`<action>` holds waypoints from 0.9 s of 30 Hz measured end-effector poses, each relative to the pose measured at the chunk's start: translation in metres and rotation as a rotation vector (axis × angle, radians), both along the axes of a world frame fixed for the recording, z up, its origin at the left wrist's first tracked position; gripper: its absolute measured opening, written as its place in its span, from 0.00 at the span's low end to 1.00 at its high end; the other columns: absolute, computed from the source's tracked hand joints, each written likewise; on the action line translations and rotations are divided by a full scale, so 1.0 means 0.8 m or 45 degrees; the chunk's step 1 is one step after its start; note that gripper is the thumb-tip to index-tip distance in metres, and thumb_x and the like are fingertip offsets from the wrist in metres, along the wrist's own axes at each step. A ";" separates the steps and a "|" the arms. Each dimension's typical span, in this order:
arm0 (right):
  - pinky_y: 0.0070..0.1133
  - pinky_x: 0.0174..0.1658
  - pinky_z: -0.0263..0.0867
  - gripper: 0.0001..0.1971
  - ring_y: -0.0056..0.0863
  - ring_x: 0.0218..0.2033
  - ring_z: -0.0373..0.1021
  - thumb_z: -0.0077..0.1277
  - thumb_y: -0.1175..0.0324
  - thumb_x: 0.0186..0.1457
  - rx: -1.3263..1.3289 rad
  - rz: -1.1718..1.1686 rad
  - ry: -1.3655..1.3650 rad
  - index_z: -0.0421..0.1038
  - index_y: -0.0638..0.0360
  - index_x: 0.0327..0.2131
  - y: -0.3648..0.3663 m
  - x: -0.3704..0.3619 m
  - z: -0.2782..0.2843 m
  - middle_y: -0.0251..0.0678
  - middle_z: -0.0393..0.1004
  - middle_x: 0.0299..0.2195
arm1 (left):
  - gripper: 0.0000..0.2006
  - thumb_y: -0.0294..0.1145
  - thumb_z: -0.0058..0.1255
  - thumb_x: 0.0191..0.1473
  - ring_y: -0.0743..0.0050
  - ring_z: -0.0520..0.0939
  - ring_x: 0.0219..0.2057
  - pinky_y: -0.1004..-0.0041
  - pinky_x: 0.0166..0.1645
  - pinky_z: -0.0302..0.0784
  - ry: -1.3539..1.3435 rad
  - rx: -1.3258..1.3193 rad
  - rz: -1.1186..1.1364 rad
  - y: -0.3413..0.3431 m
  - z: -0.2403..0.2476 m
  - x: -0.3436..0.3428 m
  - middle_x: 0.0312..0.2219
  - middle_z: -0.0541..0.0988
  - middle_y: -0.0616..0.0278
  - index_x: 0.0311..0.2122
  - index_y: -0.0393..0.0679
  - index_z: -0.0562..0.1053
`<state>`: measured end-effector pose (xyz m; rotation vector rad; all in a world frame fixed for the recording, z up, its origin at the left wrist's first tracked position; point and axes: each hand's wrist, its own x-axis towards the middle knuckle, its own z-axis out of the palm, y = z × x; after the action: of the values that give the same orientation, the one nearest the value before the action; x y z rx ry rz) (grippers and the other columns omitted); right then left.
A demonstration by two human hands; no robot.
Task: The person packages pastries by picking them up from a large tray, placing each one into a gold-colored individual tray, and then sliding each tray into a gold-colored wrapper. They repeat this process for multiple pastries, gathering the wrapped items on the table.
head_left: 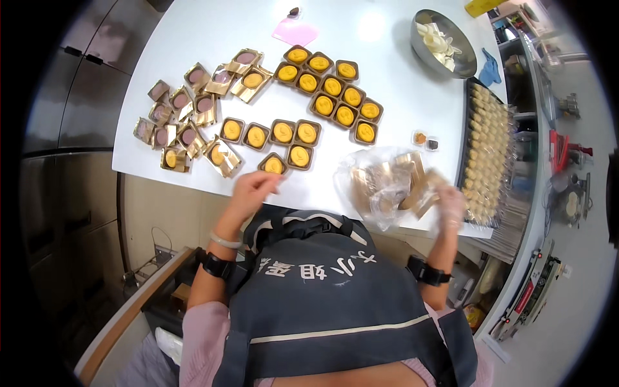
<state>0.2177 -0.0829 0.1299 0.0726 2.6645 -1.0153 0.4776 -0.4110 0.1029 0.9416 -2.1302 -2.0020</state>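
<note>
Loosely curled, the left hand [255, 187] is near a yellow pastry [274, 165].

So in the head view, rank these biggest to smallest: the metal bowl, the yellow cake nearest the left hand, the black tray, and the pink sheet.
Black tray
Metal bowl
Pink sheet
Yellow cake nearest the left hand

Row of white characters [306, 271] printed across front of dark apron [335, 316].
</note>
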 end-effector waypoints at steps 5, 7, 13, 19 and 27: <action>0.12 0.24 0.62 0.10 0.16 0.20 0.66 0.50 0.63 0.47 -1.019 0.063 -0.128 0.67 0.60 0.26 -0.150 0.082 0.090 0.33 0.71 0.20 | 0.19 0.36 0.44 0.51 0.82 0.70 0.27 0.80 0.32 0.66 0.314 0.077 -0.722 0.011 0.046 -0.047 0.31 0.74 0.64 0.48 0.43 0.64; 0.12 0.26 0.64 0.12 0.17 0.21 0.68 0.50 0.61 0.48 -1.014 0.233 -0.362 0.67 0.62 0.29 -0.228 0.126 0.072 0.36 0.72 0.23 | 0.20 0.37 0.42 0.52 0.82 0.70 0.27 0.80 0.35 0.65 0.568 0.537 -0.386 0.019 0.039 -0.052 0.33 0.73 0.67 0.50 0.44 0.62; 0.16 0.28 0.65 0.15 0.20 0.24 0.70 0.50 0.58 0.47 -0.523 0.861 -0.614 0.72 0.65 0.26 -0.369 0.217 -0.002 0.36 0.72 0.22 | 0.13 0.35 0.46 0.50 0.80 0.71 0.28 0.80 0.33 0.63 0.528 1.197 0.505 -0.083 -0.032 0.011 0.28 0.73 0.66 0.39 0.39 0.67; 0.26 0.40 0.62 0.19 0.36 0.35 0.68 0.41 0.54 0.49 -0.006 1.041 0.039 0.70 0.58 0.35 -0.468 0.177 -0.093 0.44 0.71 0.32 | 0.07 0.30 0.52 0.45 0.84 0.72 0.27 0.82 0.30 0.63 0.338 1.153 1.083 -0.174 -0.066 0.093 0.26 0.74 0.69 0.31 0.44 0.70; 0.24 0.42 0.61 0.15 0.34 0.37 0.67 0.49 0.56 0.44 0.278 1.182 -0.157 0.72 0.53 0.35 -0.514 0.154 -0.102 0.41 0.71 0.34 | 0.10 0.29 0.43 0.47 0.77 0.72 0.32 0.79 0.31 0.65 0.391 1.126 1.144 -0.238 -0.069 0.132 0.34 0.73 0.61 0.36 0.37 0.67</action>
<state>0.3409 -0.4939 0.0481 -0.9232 2.2397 -0.3890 0.5835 -0.6012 0.0480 1.2254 -0.4056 -2.2423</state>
